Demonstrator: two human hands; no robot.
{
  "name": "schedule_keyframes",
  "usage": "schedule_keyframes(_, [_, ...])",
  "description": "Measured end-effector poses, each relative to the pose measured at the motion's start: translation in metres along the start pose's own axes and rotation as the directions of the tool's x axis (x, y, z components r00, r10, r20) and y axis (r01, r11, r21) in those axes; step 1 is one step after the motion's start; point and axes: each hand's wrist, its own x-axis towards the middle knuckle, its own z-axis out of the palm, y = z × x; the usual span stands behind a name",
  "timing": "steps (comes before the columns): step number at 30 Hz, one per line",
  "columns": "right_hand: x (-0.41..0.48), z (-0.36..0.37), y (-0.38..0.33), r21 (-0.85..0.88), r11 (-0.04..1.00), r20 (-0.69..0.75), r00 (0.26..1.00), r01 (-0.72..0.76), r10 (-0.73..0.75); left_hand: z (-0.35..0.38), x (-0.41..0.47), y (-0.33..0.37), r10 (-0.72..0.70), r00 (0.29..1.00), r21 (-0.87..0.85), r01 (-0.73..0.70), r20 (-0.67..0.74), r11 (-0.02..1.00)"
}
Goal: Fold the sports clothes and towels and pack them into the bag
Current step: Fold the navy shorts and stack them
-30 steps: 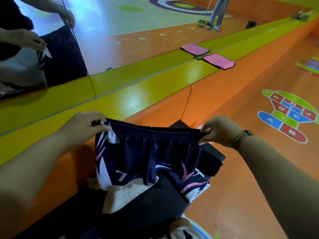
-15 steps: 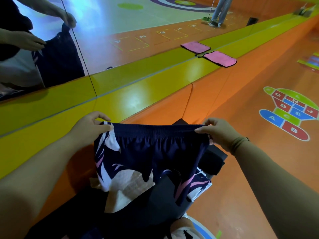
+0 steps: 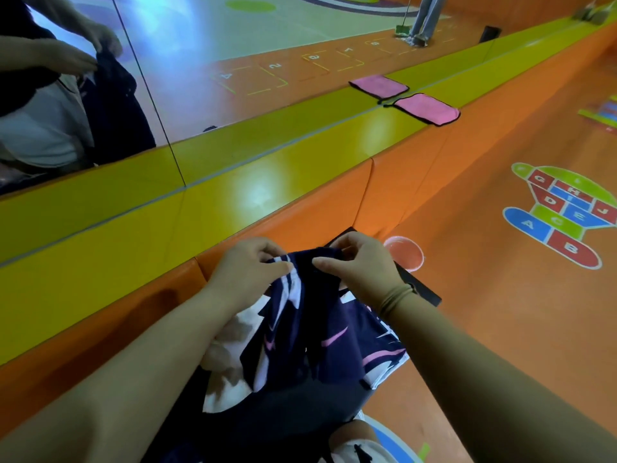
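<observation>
Just below centre, left hand (image 3: 247, 272) and right hand (image 3: 357, 265) sit side by side, both pinching the waistband (image 3: 319, 255); navy sports shorts (image 3: 314, 339) hang toward 6 o'clock.

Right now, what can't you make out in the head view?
Head view only.
1. Black item: mostly behind the right hand and shorts; bag or not, unclear.
2. White cloth: covered by shorts and left forearm.
3. Waistband: bunched between left hand and right hand.
4. Pink towel: too small to judge folds.

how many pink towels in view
1: the pink towel lies flat on the yellow ledge against the mirror; the other pink patch is its reflection. More may hide beneath the clothes.
</observation>
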Motion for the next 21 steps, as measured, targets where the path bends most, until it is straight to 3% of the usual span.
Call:
schedule_keyframes(6, [-0.001,0.006,0.001,0.004,0.997,0.103,0.991,0.081,-0.081,0.007,-0.006,0.011,0.003,0.999,-0.093,0.0,0.036,0.996])
schedule_keyframes(9, [-0.007,0.004,0.0,-0.067,0.99,0.148,0.983,0.122,-0.111,0.006,-0.012,0.02,-0.024,0.992,-0.257,0.055,0.122,0.965])
schedule_keyframes(13, [-0.013,0.008,-0.004,-0.21,0.947,0.102,0.969,0.243,-0.226,0.003,-0.013,0.022,-0.024,0.98,-0.285,0.08,0.196,0.955])
schedule_keyframes(17, [-0.01,-0.001,-0.003,-0.155,0.959,0.024,0.972,0.236,-0.235,-0.004,-0.009,0.009,0.1,0.984,-0.142,-0.08,0.145,0.987])
schedule_keyframes(19, [-0.01,-0.01,-0.002,-0.071,0.975,0.07,0.976,0.211,-0.206,-0.012,-0.005,-0.004,0.253,0.967,0.141,-0.253,0.013,0.957])
schedule_keyframes(21, [-0.012,-0.018,-0.003,0.039,0.979,0.158,0.966,0.2,-0.203,-0.019,-0.001,-0.015,0.335,0.942,0.453,-0.313,0.034,0.835])
